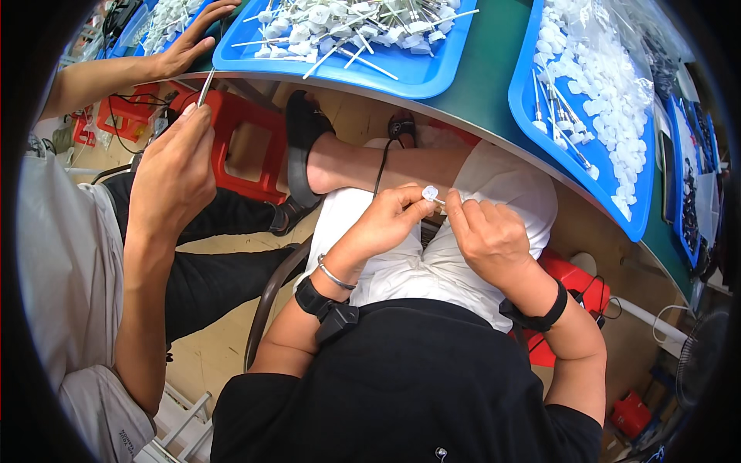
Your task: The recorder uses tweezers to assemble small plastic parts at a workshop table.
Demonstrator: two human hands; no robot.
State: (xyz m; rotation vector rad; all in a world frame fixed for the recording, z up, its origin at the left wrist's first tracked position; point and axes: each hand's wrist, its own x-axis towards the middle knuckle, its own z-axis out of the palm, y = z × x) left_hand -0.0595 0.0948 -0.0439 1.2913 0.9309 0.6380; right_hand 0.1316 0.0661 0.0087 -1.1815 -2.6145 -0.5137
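Observation:
Over my lap, my left hand (386, 220) pinches a small white plastic piece (430, 193) between thumb and forefinger. A short length of thin metal rod (441, 202) sticks out of that piece toward my right hand (488, 233). The fingers of my right hand are closed on the rod's other end, which they hide. Ahead of me on the table, a blue tray (432, 86) bears a heap of white plastic pieces on thin rods (347, 27). To the right, another blue tray (521, 96) has loose white pieces (614, 116) and several rodded ones (567, 116).
The green table (482, 85) curves round in front of me. At my left, a co-worker's hand (174, 174) grips a slim metal tool (206, 86); their other hand (193, 48) rests by the table edge. Red stools (247, 147) stand below. A fan (702, 359) is at far right.

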